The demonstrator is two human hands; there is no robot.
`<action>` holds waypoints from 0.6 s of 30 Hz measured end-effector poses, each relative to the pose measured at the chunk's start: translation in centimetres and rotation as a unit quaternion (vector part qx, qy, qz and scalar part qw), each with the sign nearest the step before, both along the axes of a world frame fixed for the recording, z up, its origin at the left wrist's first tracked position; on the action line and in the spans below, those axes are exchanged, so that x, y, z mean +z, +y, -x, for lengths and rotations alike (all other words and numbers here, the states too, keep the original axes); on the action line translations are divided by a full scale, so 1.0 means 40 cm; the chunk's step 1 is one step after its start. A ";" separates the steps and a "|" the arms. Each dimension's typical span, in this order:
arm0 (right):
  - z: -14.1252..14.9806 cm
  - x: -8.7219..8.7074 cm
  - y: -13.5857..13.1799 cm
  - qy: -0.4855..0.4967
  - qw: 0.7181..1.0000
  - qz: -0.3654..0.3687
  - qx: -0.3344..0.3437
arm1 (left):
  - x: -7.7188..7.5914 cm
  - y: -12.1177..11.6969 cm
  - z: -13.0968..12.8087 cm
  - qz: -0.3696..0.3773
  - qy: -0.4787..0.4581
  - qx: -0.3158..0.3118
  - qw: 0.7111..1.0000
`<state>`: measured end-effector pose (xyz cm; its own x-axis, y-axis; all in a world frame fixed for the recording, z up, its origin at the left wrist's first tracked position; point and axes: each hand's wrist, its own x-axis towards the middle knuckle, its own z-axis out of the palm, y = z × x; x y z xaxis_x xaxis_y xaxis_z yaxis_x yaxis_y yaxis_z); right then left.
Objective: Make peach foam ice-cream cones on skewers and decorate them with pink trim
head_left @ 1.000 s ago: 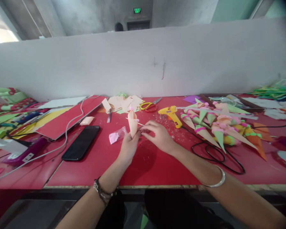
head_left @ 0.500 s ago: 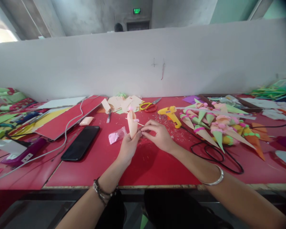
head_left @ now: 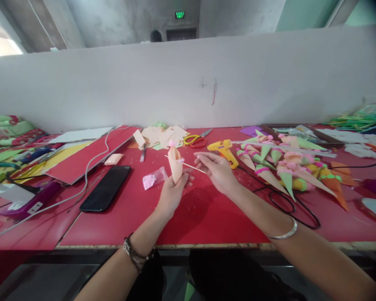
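Note:
My left hand (head_left: pixel 171 193) is closed round the lower end of a peach-coloured cone (head_left: pixel 176 169). The cone stands upright, its open mouth on top, with pink fluffy trim (head_left: pixel 172 144) at the tip and along one side. To the right of it, apart from the cone, is my right hand (head_left: pixel 217 170). Its thumb and forefinger are pinched together at a tiny pale-pink spot that I cannot make out. A thin stick (head_left: pixel 191 167) runs behind the cone toward my right fingers and seems to lie on the table.
A yellow glue gun (head_left: pixel 224 150) lies beside a pile of finished cones (head_left: pixel 286 167), its black cord looping in front. Scissors (head_left: pixel 197 139), peach sheets (head_left: pixel 163 136) and a cutter knife (head_left: pixel 143 153) lie behind. A pink-filled bag (head_left: pixel 154 178) and phone (head_left: pixel 105 188) are left.
My right hand has drawn away from the cone, up and to the right, uncovering more of the stick. My left hand still grips the cone in nearly the same place.

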<state>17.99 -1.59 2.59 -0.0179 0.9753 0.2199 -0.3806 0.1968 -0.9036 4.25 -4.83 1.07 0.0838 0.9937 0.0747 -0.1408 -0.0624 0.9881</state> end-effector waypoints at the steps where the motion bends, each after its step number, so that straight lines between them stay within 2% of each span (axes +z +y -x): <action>1: 0.002 0.000 -0.002 0.005 1.000 0.000 0.011 | -0.001 0.000 0.000 0.000 0.001 -0.001 1.000; 6: 0.006 0.007 -0.011 0.016 0.998 0.004 0.058 | -0.003 -0.001 -0.003 0.007 -0.002 0.000 1.000; 12: 0.003 0.006 -0.009 0.044 0.994 0.041 0.091 | 0.003 -0.004 -0.007 0.023 -0.010 -0.007 1.000; 18: 0.003 0.003 0.000 0.074 0.991 0.076 0.077 | 0.001 -0.004 -0.006 0.031 -0.012 -0.004 0.999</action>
